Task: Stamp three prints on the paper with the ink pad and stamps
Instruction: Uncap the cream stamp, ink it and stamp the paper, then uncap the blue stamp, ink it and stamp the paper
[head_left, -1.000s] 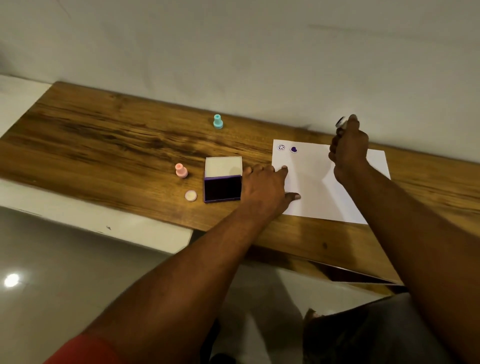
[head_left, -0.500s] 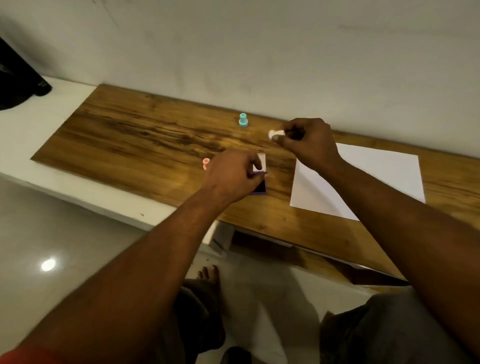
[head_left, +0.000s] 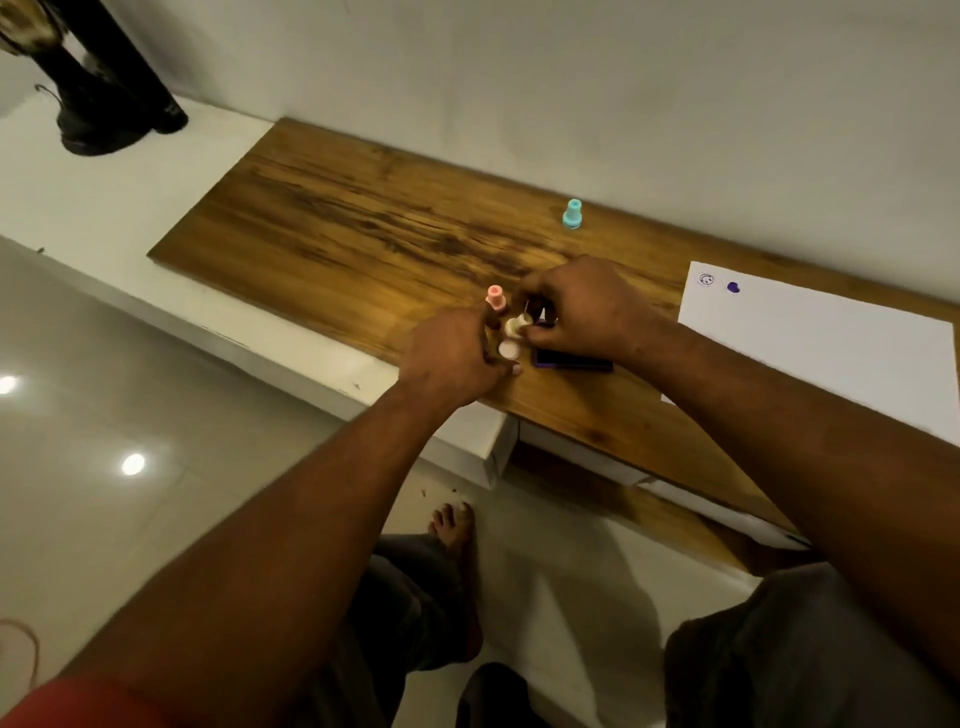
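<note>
My right hand (head_left: 582, 306) is shut on a small white stamp (head_left: 516, 325), held just left of the purple ink pad (head_left: 571, 359), which the hand partly hides. My left hand (head_left: 452, 358) meets it there, fingers closed around a small round cap (head_left: 508, 350) just below the stamp. A pink stamp (head_left: 495, 297) stands upright right behind my hands. A teal stamp (head_left: 572, 214) stands farther back near the wall. The white paper (head_left: 810, 353) lies to the right, with a ring print (head_left: 705, 279) and a purple heart print (head_left: 733, 287) in its far left corner.
Everything sits on a wooden board (head_left: 363, 234) on a white ledge along the wall. A black object (head_left: 114, 104) stands at the far left on the ledge. The board's front edge (head_left: 571, 431) runs just below my hands.
My right hand carried the white stamp from above the paper leftward to beside the ink pad. My left hand left the paper's edge and closed on the round cap.
</note>
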